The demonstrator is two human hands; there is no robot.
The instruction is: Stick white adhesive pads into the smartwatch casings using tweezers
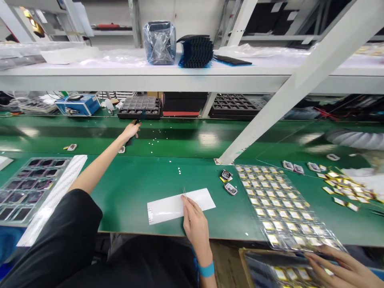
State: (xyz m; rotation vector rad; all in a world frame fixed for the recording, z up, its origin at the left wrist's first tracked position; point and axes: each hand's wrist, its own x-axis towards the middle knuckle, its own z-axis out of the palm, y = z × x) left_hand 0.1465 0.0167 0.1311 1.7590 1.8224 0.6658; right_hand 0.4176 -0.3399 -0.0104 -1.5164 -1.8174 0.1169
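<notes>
My left hand is stretched far forward over the green bench, its fingers closed on a dark, blue-tinted strip that shows above and below the hand. Just beyond it stands a black tray of small parts. A small device housing lies under the strip's lower end. Close to me, my right hand grips a pair of tweezers, tips pointing away. This hand rests over a white sheet strip lying flat on the bench. Tiny white pieces are scattered beyond the sheet.
Two device housings lie beside a clear tray of yellow-edged parts. Another person's hand is at the lower right. A tray of dark screens lies left. A slanted white post crosses the bench below a shelf.
</notes>
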